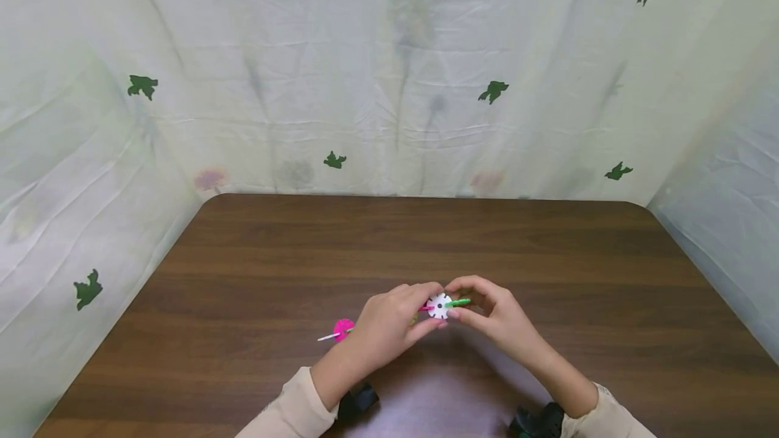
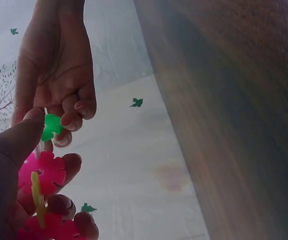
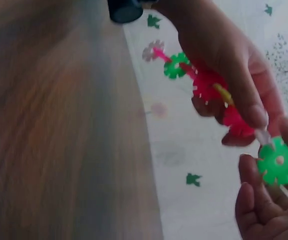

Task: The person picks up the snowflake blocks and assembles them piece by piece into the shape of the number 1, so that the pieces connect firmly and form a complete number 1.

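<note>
Both hands hold a chain of slotted plastic discs above the table. My left hand (image 1: 386,323) grips the chain's middle, its fingers around pink discs (image 3: 204,86) and a yellow disc (image 3: 223,94) seen edge-on. Between the two hands a white disc (image 1: 436,313) faces up. Joined to it, a green disc (image 3: 269,169) at the chain's end is pinched by thumb and fingers of my right hand (image 1: 505,323). Past the left wrist the other end sticks out, with a pink disc (image 1: 342,325) in the head view and a green disc (image 3: 173,67) in the right wrist view.
The brown wooden table (image 1: 274,255) stretches around the hands. A pale cloth (image 1: 365,86) with green leaf shapes hangs behind it and at the sides. Dark wrist devices (image 1: 538,421) sit at both wrists, near the beige sleeves (image 1: 298,404).
</note>
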Action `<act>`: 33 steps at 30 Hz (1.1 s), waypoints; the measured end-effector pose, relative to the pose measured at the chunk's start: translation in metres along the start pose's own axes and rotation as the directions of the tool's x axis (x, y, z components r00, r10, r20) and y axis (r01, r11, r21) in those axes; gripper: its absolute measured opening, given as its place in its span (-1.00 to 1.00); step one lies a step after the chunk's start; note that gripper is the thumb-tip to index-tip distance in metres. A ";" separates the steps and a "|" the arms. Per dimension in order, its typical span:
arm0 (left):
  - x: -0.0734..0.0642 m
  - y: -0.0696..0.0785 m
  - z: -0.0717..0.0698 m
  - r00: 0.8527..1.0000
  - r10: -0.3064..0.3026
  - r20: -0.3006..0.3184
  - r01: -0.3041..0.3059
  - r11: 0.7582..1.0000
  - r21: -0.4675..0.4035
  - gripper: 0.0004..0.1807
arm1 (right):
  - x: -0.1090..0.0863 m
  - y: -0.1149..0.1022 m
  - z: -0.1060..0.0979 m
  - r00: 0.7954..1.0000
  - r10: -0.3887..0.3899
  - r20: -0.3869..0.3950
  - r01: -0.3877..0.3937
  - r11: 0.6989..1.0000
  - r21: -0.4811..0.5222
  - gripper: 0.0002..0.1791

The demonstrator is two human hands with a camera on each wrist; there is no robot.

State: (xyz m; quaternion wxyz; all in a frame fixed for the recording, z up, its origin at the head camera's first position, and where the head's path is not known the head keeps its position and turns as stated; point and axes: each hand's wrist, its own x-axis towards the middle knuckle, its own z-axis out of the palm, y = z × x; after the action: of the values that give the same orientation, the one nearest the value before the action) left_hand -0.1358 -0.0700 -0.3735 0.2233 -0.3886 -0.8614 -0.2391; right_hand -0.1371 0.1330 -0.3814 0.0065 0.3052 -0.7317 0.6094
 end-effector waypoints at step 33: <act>-0.002 -0.020 0.013 0.856 -0.187 0.482 0.483 0.619 -0.618 -0.43 | 0.026 0.026 -0.036 0.921 0.318 -0.224 -0.278 0.941 0.194 -0.50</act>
State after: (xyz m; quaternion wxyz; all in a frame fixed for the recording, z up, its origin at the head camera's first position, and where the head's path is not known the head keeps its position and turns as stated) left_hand -0.1531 -0.0754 -0.3894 -0.1641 -0.3104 -0.7803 -0.5175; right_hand -0.1832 0.1553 -0.3856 -0.0179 0.1096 -0.7121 0.6932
